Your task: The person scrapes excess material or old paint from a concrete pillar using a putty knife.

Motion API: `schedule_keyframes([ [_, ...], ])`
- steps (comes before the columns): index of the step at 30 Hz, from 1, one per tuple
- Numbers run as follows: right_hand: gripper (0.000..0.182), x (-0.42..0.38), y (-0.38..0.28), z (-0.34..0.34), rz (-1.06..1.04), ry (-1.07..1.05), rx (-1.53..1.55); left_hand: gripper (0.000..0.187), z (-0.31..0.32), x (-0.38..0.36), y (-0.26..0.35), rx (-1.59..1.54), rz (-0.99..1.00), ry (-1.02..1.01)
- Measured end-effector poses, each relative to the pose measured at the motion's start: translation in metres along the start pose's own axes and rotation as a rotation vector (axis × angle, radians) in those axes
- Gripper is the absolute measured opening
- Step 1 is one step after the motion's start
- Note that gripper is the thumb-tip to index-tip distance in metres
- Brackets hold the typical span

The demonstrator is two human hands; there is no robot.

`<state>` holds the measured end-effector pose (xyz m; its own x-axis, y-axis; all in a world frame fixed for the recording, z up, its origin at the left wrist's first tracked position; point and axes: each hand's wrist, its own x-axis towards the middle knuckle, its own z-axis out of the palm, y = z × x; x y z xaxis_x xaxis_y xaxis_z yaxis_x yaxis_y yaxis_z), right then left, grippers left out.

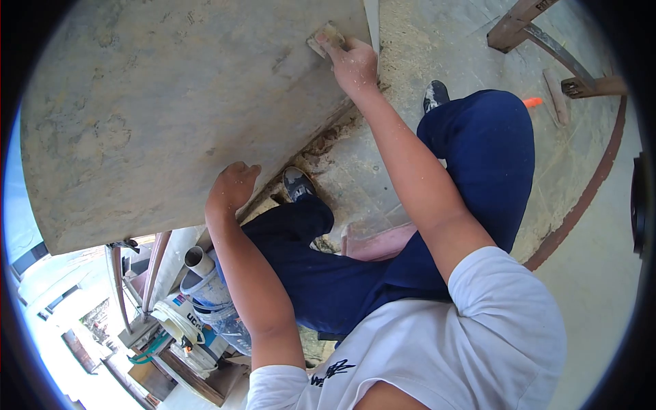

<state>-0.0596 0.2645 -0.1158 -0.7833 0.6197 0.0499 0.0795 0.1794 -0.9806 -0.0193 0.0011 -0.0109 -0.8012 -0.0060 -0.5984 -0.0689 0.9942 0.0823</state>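
A large grey, patchy plastered wall panel (164, 109) fills the upper left. My right hand (354, 63) holds a small, flat, plaster-covered block (326, 39) against the panel near its upper right edge, thumb on top of it. Lower down, my left hand (234, 186) is closed near the panel's lower edge, its fingers curled; whether anything is inside it is hidden. White specks dot both hands.
Rubble and dust lie along the panel's base by my shoes (298, 183). Splashed buckets (208, 294) and a white container (179, 318) stand at lower left. Wooden supports (509, 31) rise at upper right, near an orange object (532, 102). A pinkish block (376, 240) sits between my legs.
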Motion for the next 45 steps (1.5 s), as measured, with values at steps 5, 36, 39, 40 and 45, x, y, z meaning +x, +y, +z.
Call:
schedule_keyframes([
  [5,0.069,-0.009,0.022,0.002,0.234,0.036,0.075,0.045,0.001,0.006,0.000,0.015,0.006,0.016],
  [36,0.051,-0.014,-0.073,0.019,-0.064,0.110,0.206,0.046,-0.009,-0.016,-0.013,-0.029,0.109,0.066],
  [39,0.048,-0.008,-0.029,0.012,-0.013,0.166,0.056,0.046,-0.003,-0.006,-0.022,-0.036,0.100,0.062],
  [40,0.046,-0.008,-0.011,0.005,0.026,0.175,0.004,0.046,-0.003,-0.009,-0.021,-0.052,0.110,0.077],
  [45,0.045,0.004,-0.035,0.003,0.152,0.095,0.141,0.046,-0.010,-0.014,-0.020,-0.049,0.063,0.060],
])
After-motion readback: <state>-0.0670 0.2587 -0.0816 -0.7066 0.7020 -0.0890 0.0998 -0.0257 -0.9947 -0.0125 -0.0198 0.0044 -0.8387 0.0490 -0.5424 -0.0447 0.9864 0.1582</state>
